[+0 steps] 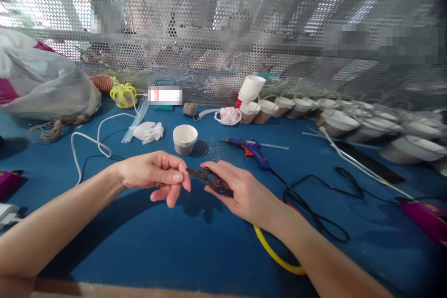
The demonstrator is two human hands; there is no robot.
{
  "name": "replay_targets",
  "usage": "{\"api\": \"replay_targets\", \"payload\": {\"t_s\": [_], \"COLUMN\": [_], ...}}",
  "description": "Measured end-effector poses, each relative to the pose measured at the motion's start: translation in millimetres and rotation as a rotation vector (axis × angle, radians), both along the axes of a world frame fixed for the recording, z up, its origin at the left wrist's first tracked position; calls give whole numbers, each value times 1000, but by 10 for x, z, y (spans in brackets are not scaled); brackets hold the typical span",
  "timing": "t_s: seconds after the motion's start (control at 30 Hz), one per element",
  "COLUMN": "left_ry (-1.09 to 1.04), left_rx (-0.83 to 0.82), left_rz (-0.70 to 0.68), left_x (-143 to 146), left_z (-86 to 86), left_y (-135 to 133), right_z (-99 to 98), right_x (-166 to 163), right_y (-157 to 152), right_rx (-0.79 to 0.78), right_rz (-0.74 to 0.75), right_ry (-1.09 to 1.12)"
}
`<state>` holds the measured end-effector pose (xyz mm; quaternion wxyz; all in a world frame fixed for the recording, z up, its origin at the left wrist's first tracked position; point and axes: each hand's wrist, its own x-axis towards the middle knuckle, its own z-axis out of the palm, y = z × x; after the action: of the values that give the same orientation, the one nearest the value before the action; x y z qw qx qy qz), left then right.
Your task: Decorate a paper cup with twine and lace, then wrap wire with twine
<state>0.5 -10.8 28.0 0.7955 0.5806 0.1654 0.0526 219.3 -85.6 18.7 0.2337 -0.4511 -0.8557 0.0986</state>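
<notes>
Scissors (206,178), small and dark, show in the head view just in front of the paper cup (185,138), on the person's side of it, held up over the blue counter (139,242). Their long axis runs nearly level from right to left. The handle end is buried in the right hand (244,193), and the tips point at the fingertips of the left hand (153,172), all but touching them. The right hand has the scissors, with its fingers curled loosely about the handles and the thumb on top; the blades look only slightly parted. The left hand is closed to a pinch, thumb against forefinger, on a small bit (185,173) too tiny to make out, its lower fingers hanging loose. Both hands are about equally near the cup. A blue glue gun (253,149) lies to the cup's right.
</notes>
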Motion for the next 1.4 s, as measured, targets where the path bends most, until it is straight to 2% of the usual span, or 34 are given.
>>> {"api": "replay_targets", "payload": {"t_s": [0.1,0.23,0.3,0.4,0.63,0.73,0.77,0.83,0.93,1.03,1.1,1.13,1.2,1.27,1.33,1.4], "left_ry": [50,168,211,211,66,46,49,73,147,176,193,214,265,311,323,305], "left_rx": [131,478,581,530,184,182,248,494,1001,1443,1625,1662,1641,1484,1200,845], "left_rz": [100,326,389,357,193,159,181,287,471,588,629,640,659,644,541,369], "left_x": [25,88,112,116,46,49,55,73,97,120,139,149,163,159,130,83], "left_z": [22,46,50,52,12,23,35,61,59,-30,-105,-131,-137,-73,37,142], "left_y": [-35,-105,-121,-106,-32,-53,-70,-112,-176,-213,-222,-224,-221,-206,-175,-133], "right_z": [12,50,49,25,23,32,31,23,11,14,19,17,0,-34,-74,-104], "right_x": [7,-20,-27,-20,8,26,30,28,-14,-94,-145,-163,-176,-158,-120,-77], "right_y": [1,-7,-6,1,9,18,21,22,4,-27,-42,-46,-43,-29,-9,13], "right_rx": [-35,-146,-172,-162,-58,8,23,7,-97,-212,-288,-318,-331,-270,-162,-52], "right_rz": [-12,-81,-112,-121,-37,-26,-30,-50,-116,-178,-202,-210,-225,-229,-208,-162], "right_ry": [8,6,3,14,2,-70,-81,-63,20,80,106,116,127,113,87,40]}}
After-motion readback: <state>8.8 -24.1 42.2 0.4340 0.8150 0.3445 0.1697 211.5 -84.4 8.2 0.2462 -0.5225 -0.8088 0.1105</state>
